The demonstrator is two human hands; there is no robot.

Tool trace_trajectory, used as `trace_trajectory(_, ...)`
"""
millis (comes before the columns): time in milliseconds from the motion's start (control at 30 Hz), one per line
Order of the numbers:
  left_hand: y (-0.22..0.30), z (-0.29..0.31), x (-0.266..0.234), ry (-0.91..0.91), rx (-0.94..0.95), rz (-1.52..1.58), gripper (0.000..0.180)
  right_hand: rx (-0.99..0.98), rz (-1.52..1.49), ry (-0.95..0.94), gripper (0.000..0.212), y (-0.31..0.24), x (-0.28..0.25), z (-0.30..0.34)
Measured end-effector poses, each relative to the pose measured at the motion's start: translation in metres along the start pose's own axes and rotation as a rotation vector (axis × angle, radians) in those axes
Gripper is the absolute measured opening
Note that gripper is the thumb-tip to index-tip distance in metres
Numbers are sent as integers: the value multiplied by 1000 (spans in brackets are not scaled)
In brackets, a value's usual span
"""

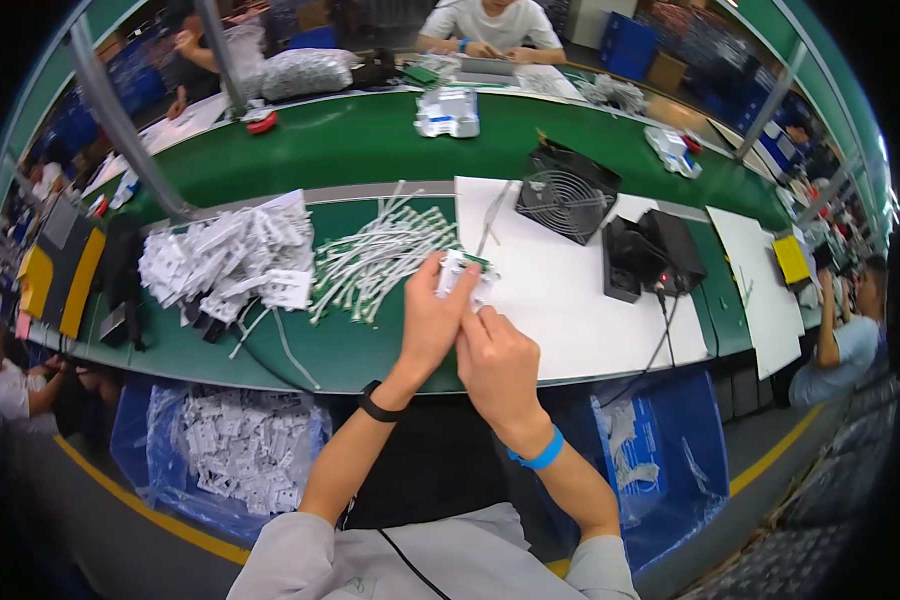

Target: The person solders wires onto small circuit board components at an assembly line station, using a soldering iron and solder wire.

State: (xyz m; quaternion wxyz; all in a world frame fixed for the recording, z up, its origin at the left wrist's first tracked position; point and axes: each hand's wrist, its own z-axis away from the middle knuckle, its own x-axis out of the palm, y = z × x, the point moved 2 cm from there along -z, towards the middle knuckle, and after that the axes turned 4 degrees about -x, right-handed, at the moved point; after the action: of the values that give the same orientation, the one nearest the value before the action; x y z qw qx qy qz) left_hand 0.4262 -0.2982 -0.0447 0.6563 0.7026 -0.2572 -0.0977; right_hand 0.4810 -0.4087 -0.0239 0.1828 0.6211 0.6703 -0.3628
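White part (452, 269) partly behind hands (502, 362)

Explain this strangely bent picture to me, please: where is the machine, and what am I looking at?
There is no robot, just a person's two bare hands. The camera sits on the person's head and looks down; its wide fisheye lens bends straight edges. The left hand holds a small white piece with a green strip on it. The right hand is curled close against the piece's near side. On the green bench lie a heap of white parts, a bundle of pale cables and a white sheet, with a black fan at its far edge.
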Motion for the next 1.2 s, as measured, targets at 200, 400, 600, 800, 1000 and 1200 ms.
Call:
trace_trajectory(200,13,-9,6,-116,-110,-156,41,565,-458,372,8,88,-43,27)
trace_trajectory(400,-19,-2,49,-504,131,-619,42,861,-683,588,55,216,-20,10)
trace_trajectory(600,-55,-23,61,-572,195,-680,39,664,-201,585,25,270,-22,-15)
trace_trajectory(800,-61,-27,56,-403,317,-941,41,600,-96,612,12,240,-57,-12)
trace_trajectory(1000,-59,-38,46,-439,290,-958,44,548,-552,639,16,175,-83,16)
trace_trajectory(1200,-37,-1,39,-399,365,-956,48,528,-700,541,9,204,-40,23)
